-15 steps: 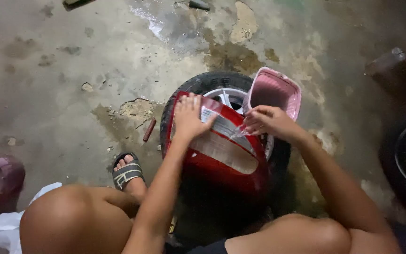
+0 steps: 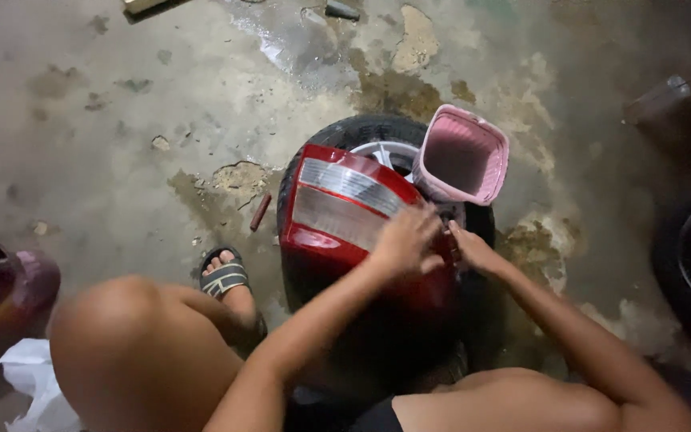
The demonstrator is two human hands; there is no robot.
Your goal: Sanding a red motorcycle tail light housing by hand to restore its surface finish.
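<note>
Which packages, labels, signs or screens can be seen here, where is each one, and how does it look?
No labels, signs or screens are visible.
Pink plastic container: standing on the tyre behind the red tail lamp, roughly square, open, looks empty.
White bag: bottom left on the floor, crumpled, partly hidden by the knee.
Dark reddish pot: left edge, rounded, too dim to tell more.

The red-and-clear plastic tail lamp (image 2: 345,216) looked glossy and smooth; the pink plastic basket (image 2: 464,156) matt; the black rubber tyre (image 2: 361,130) dull; the stained concrete floor (image 2: 121,120) rough.
</note>
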